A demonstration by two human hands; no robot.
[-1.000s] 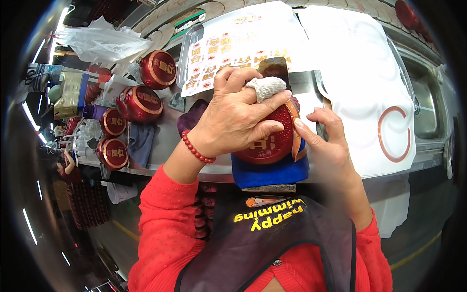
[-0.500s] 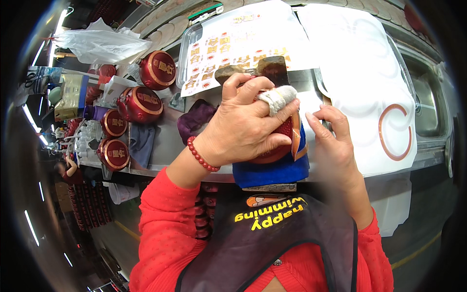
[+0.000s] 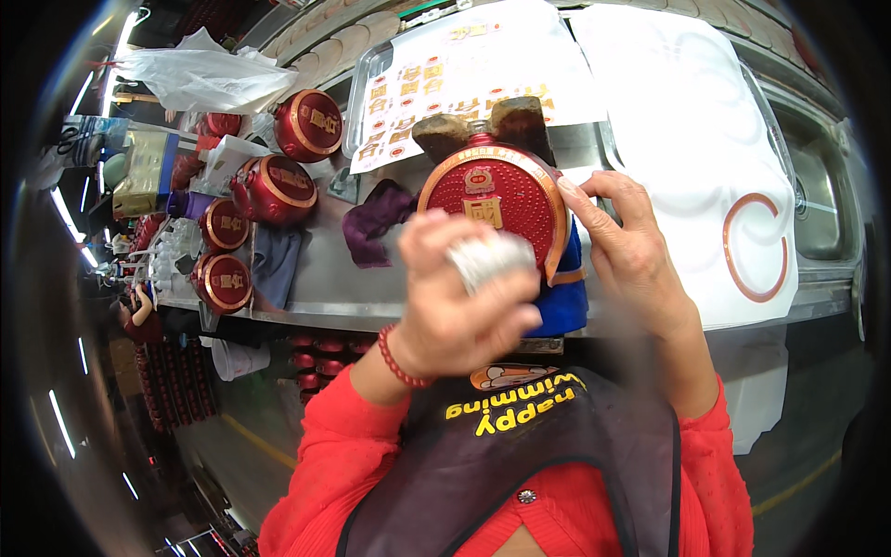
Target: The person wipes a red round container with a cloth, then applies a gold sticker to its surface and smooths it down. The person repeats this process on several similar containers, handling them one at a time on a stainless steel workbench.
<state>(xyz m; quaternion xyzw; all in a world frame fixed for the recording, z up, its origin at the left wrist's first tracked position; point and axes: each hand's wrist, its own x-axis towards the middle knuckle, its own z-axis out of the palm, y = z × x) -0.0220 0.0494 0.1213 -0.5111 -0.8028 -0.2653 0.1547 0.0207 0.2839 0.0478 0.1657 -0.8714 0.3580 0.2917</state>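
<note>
A round red bottle (image 3: pixel 455 190) with gold emblems on its dimpled face lies on a blue cloth-covered support (image 3: pixel 564 311), its neck between two dark blocks (image 3: pixel 522 130). Around its rim runs a copper-coloured strip (image 3: pixel 560 227), whose lower right end sticks out. My left hand (image 3: pixel 455 302), blurred, is in front of the bottle's lower part. Its fingers are curled with a white cloth (image 3: pixel 492 260) at them; whether the cloth is wrapped or pinched is unclear. My right hand (image 3: pixel 636 246) touches the strip at the bottle's right edge with a fingertip, its fingers apart.
Several similar red bottles (image 3: pixel 286 190) stand at the left, near a purple cloth (image 3: pixel 376 223). Behind lies a sheet of gold stickers (image 3: pixel 432 79) on a tray. A curved copper strip (image 3: pixel 729 246) rests on white sheeting (image 3: pixel 668 139) at the right, beside a metal sink (image 3: pixel 821 186).
My left hand has come off the bottle's upper face toward me, uncovering the emblems and rim strip. My right hand has moved slightly left and its fingertip now meets the strip.
</note>
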